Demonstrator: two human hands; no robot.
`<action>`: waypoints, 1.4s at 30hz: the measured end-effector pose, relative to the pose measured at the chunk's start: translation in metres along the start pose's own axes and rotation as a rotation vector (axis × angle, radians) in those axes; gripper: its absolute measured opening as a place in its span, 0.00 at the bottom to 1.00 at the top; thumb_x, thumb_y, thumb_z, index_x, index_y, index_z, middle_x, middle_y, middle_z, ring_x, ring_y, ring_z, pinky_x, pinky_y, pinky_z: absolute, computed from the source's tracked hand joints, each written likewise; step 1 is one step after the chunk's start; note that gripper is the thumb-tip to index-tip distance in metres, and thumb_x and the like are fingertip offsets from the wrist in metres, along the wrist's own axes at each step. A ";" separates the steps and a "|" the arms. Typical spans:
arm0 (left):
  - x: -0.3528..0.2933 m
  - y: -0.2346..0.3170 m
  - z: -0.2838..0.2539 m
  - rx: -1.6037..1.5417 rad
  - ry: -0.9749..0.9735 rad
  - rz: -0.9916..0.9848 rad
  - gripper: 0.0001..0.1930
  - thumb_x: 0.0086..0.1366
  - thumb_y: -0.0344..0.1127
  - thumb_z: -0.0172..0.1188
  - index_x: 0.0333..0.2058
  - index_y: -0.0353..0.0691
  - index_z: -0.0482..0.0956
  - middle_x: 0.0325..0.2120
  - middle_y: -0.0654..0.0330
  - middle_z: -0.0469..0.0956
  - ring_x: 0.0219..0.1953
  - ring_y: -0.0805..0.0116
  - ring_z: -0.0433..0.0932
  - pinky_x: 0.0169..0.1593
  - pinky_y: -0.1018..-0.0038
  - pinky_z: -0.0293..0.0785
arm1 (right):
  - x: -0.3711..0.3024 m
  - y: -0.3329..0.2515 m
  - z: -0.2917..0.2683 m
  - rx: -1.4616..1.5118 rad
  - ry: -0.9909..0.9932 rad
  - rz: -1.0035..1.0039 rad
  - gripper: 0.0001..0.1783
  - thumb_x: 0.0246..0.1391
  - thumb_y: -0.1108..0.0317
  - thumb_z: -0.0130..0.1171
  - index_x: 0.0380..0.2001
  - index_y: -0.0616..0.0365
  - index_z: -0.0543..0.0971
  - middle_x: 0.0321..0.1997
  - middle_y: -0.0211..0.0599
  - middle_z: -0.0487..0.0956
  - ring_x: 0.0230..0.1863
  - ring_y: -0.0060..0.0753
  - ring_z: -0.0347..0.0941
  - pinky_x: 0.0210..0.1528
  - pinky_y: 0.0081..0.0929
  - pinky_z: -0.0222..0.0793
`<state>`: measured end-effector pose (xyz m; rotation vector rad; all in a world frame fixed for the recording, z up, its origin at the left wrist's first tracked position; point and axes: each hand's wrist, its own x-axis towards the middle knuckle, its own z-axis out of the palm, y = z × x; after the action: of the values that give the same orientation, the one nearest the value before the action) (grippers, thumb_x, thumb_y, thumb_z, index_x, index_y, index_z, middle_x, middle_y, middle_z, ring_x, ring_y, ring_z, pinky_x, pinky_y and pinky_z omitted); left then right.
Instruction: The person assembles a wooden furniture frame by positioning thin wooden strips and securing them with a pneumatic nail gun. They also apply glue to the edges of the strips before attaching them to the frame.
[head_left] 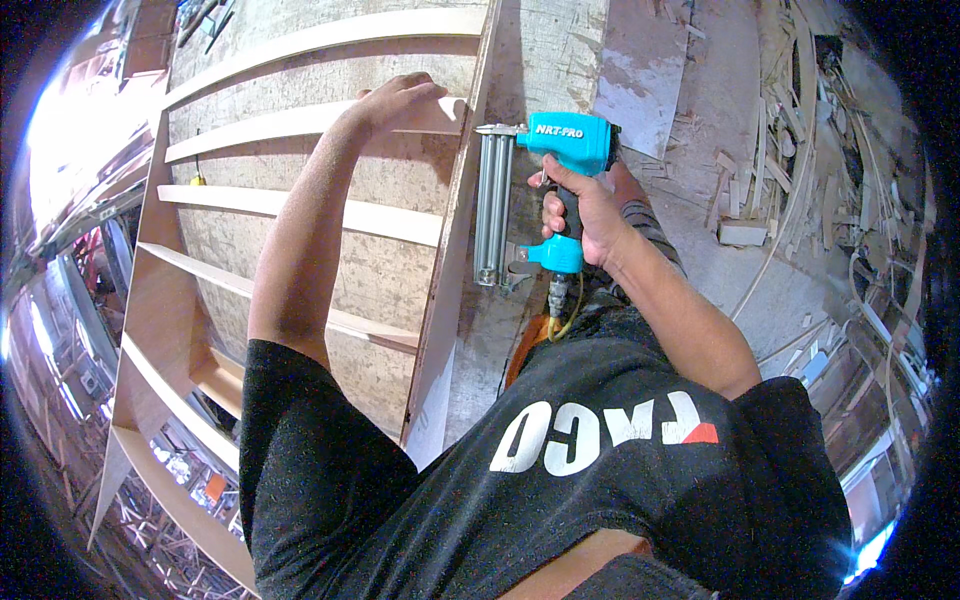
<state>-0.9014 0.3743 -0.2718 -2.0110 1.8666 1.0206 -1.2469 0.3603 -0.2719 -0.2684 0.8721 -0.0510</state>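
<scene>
Left hand rests flat, fingers spread, on a wooden slat of the frame. Right hand grips the blue nail gun by its handle, nose against the frame edge.

One nail gun, two hands, and five wooden slats across one frame.

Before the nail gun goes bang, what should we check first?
1. Right hand grips nail gun firmly: ok.
2. Left hand rests on the slat, pressing it: ok.
3. Gun's nose meets the side board: ok, it looks close against the edge.
4. Left fingers away from the nose: cannot tell, they look close.
5. Hose hangs free: ok.
</scene>
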 end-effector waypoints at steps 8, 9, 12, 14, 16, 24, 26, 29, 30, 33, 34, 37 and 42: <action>0.008 -0.007 0.010 -0.121 0.082 -0.019 0.32 0.56 0.57 0.72 0.49 0.36 0.82 0.50 0.47 0.78 0.57 0.49 0.78 0.59 0.60 0.77 | 0.000 0.000 0.000 0.002 -0.003 -0.005 0.24 0.63 0.44 0.64 0.41 0.56 0.77 0.15 0.20 0.67 0.15 0.20 0.65 0.27 0.30 0.69; 0.008 -0.013 0.015 -0.053 0.107 0.028 0.32 0.56 0.56 0.72 0.50 0.36 0.82 0.50 0.47 0.78 0.57 0.50 0.78 0.59 0.60 0.77 | -0.001 0.000 0.001 -0.004 0.000 -0.006 0.24 0.63 0.44 0.64 0.41 0.56 0.77 0.15 0.20 0.67 0.15 0.20 0.65 0.26 0.30 0.69; 0.009 -0.025 0.013 -0.196 0.110 0.048 0.32 0.55 0.52 0.74 0.53 0.38 0.80 0.52 0.48 0.78 0.58 0.52 0.78 0.59 0.60 0.77 | 0.001 0.002 0.000 0.000 0.010 -0.008 0.24 0.63 0.44 0.65 0.40 0.56 0.77 0.15 0.20 0.67 0.15 0.20 0.65 0.26 0.30 0.69; 0.008 -0.018 0.006 -0.210 0.093 0.051 0.32 0.54 0.48 0.75 0.55 0.40 0.78 0.53 0.50 0.78 0.59 0.53 0.78 0.60 0.61 0.76 | 0.002 0.002 -0.002 0.010 0.020 -0.008 0.24 0.63 0.44 0.65 0.40 0.56 0.77 0.15 0.21 0.67 0.15 0.20 0.65 0.26 0.30 0.69; 0.002 -0.012 0.002 -0.021 0.082 0.078 0.31 0.54 0.43 0.75 0.56 0.42 0.77 0.54 0.51 0.78 0.59 0.54 0.77 0.61 0.61 0.75 | 0.002 0.002 -0.001 0.021 0.025 -0.007 0.24 0.63 0.45 0.65 0.40 0.56 0.77 0.15 0.21 0.67 0.14 0.21 0.65 0.26 0.31 0.69; 0.016 -0.046 0.026 0.015 0.200 0.269 0.18 0.66 0.29 0.54 0.54 0.44 0.76 0.55 0.54 0.78 0.55 0.52 0.80 0.57 0.61 0.78 | 0.003 -0.006 0.000 0.007 -0.013 -0.029 0.24 0.63 0.44 0.65 0.42 0.57 0.77 0.16 0.22 0.68 0.16 0.21 0.64 0.27 0.31 0.67; 0.020 -0.049 0.028 0.001 0.204 0.295 0.18 0.66 0.29 0.54 0.55 0.44 0.76 0.55 0.54 0.78 0.55 0.52 0.80 0.57 0.62 0.78 | 0.004 -0.006 0.001 0.014 0.000 -0.025 0.25 0.63 0.44 0.65 0.42 0.57 0.77 0.16 0.22 0.68 0.16 0.21 0.64 0.27 0.31 0.67; 0.018 -0.047 0.026 -0.013 0.204 0.285 0.18 0.68 0.30 0.52 0.56 0.44 0.77 0.55 0.54 0.78 0.55 0.52 0.80 0.57 0.62 0.78 | 0.005 -0.007 0.000 0.023 0.010 -0.019 0.25 0.63 0.44 0.65 0.42 0.57 0.77 0.15 0.21 0.68 0.16 0.21 0.64 0.27 0.30 0.67; 0.017 -0.044 0.025 -0.028 0.202 0.269 0.18 0.69 0.32 0.51 0.56 0.44 0.77 0.56 0.54 0.78 0.55 0.53 0.80 0.58 0.61 0.77 | 0.006 -0.007 0.000 0.019 0.002 -0.019 0.25 0.63 0.44 0.64 0.42 0.56 0.77 0.15 0.20 0.68 0.15 0.20 0.64 0.26 0.30 0.68; 0.010 -0.030 0.016 -0.196 0.154 0.140 0.19 0.71 0.42 0.47 0.55 0.45 0.78 0.56 0.55 0.79 0.56 0.54 0.79 0.60 0.60 0.74 | 0.008 -0.007 -0.002 0.003 0.013 -0.020 0.25 0.63 0.43 0.64 0.41 0.56 0.77 0.15 0.19 0.67 0.14 0.20 0.64 0.26 0.29 0.69; 0.007 -0.024 0.014 -0.272 0.131 0.083 0.21 0.72 0.45 0.45 0.55 0.45 0.78 0.56 0.56 0.79 0.57 0.55 0.79 0.60 0.60 0.73 | 0.008 -0.007 -0.002 -0.003 0.022 -0.019 0.25 0.63 0.43 0.64 0.41 0.56 0.77 0.15 0.19 0.67 0.14 0.20 0.64 0.26 0.29 0.69; 0.002 -0.011 0.010 -0.384 0.119 -0.031 0.26 0.71 0.52 0.41 0.54 0.44 0.79 0.57 0.57 0.79 0.57 0.56 0.79 0.62 0.60 0.70 | 0.011 -0.007 -0.004 -0.018 0.014 -0.020 0.24 0.63 0.43 0.64 0.40 0.56 0.77 0.15 0.19 0.67 0.14 0.20 0.64 0.26 0.29 0.69; 0.008 -0.022 0.015 -0.358 0.131 -0.017 0.25 0.71 0.50 0.43 0.55 0.44 0.80 0.55 0.56 0.80 0.57 0.56 0.79 0.62 0.60 0.70 | 0.011 -0.008 -0.007 0.060 0.010 0.015 0.23 0.62 0.45 0.66 0.40 0.56 0.77 0.15 0.21 0.68 0.15 0.22 0.64 0.26 0.31 0.67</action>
<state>-0.8863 0.3810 -0.2940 -2.3364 1.8299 1.3283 -1.2445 0.3494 -0.2826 -0.2057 0.8809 -0.0643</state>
